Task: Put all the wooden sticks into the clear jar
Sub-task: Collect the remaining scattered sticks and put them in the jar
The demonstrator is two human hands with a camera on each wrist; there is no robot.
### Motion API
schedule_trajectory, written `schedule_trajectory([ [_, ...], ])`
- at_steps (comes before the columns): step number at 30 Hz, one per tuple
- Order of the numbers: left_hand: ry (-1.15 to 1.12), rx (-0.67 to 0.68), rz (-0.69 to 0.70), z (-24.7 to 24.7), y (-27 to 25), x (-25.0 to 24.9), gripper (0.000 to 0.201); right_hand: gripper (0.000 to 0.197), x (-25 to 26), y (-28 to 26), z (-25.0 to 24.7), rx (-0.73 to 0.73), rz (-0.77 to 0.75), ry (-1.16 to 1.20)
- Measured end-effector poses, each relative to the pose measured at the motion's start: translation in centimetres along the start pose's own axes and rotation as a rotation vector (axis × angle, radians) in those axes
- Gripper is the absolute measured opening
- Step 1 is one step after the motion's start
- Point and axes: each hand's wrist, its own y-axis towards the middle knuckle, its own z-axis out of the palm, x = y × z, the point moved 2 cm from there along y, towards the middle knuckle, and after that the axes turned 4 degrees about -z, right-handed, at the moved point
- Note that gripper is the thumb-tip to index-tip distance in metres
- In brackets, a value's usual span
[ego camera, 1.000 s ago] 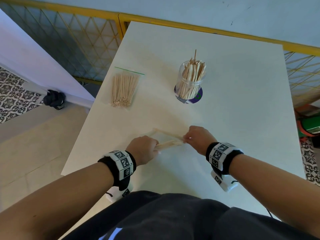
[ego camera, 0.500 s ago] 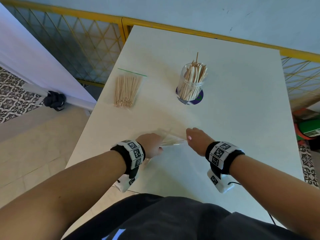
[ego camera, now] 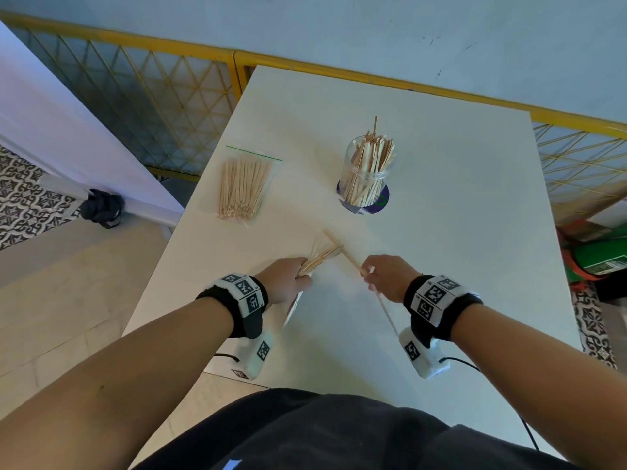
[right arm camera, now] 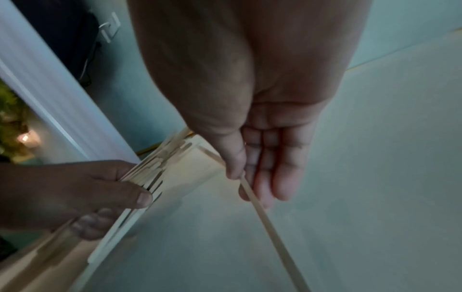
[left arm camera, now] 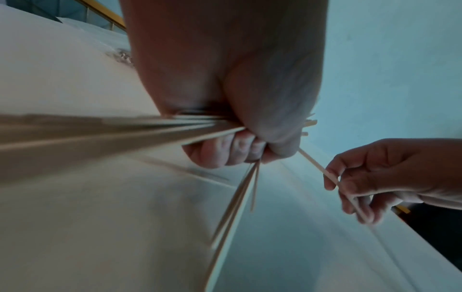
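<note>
One stick (ego camera: 353, 264) now split off, pinched in right hand (ego camera: 390, 278); a second ago both hands shared bundle (ego camera: 319, 256), now fisted in left hand (ego camera: 286, 279) above counter (ego camera: 458, 232). Clear jar (ego camera: 368, 174) far side, part-filled; bagged sticks (ego camera: 242, 186) untouched.

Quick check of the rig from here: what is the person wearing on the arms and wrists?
Both forearms are bare, no sleeves. Each wrist carries a black band topped with white blocks printed with black square markers. Under each wrist hangs a white camera unit, also marked, trailing a thin black cable. No gloves or rings visible.
</note>
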Motion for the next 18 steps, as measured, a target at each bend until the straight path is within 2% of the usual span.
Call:
schedule_trajectory([
  [2, -0.053, -0.038, 0.037, -0.7, 0.1, -0.9, 0.032, 0.014, -0.1, 0.0, -0.9, -0.063, -0.007, 0.098],
  [5, -0.133, -0.162, 0.126, -2.9, 0.5, -3.1, 0.027, 0.011, -0.1, 0.0, -3.5, -0.238, -0.043, 0.271],
  [7, -0.237, -0.275, 0.193, -5.3, 0.9, -5.0, 0.022, 0.010, 0.3, -0.1, -6.2, -0.388, -0.079, 0.429],
  [11, -0.338, -0.553, 0.370, -11.1, 2.2, -9.8, 0.034, 0.018, 2.3, -0.5, -13.3, -0.768, -0.232, 0.682],
  [13, -0.376, -0.685, 0.435, -14.1, 3.4, -12.1, 0.033, 0.020, 3.5, -0.3, -16.8, -0.928, -0.316, 0.764],
  [15, -0.406, -0.759, 0.489, -16.3, 4.7, -14.1, 0.026, 0.018, 4.4, 0.5, -19.3, -1.018, -0.364, 0.790],
  [18, -0.339, -0.743, 0.519, -17.4, 7.3, -15.8, 0.010, 0.014, 4.5, 2.6, -20.5, -1.035, -0.310, 0.674],
])
